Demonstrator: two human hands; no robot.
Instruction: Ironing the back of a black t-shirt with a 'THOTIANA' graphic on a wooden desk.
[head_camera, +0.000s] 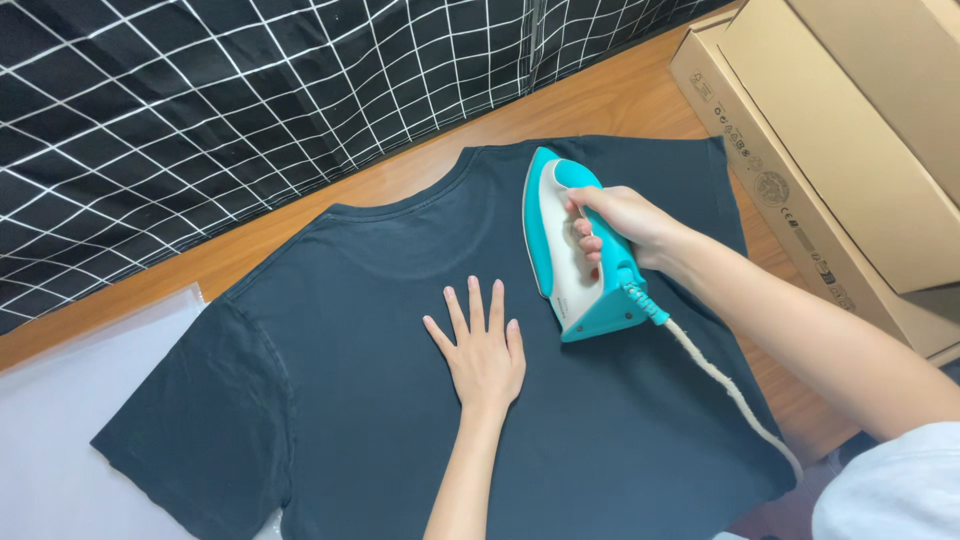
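— Any packages here?
— 1 long brown cardboard box (800, 190) lies at 2 o'clock, its flap open.
— Labels?
— A row of small dark printed marks and a round emblem (771, 187) runs along its side wall. No signs, no screens.

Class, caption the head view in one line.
Right hand grips a turquoise iron on a dark T-shirt; left hand lies flat beside.

Black grid-patterned cloth (200, 110), cardboard boxes (850, 130), wooden table (600, 100), white sheet (60, 410)
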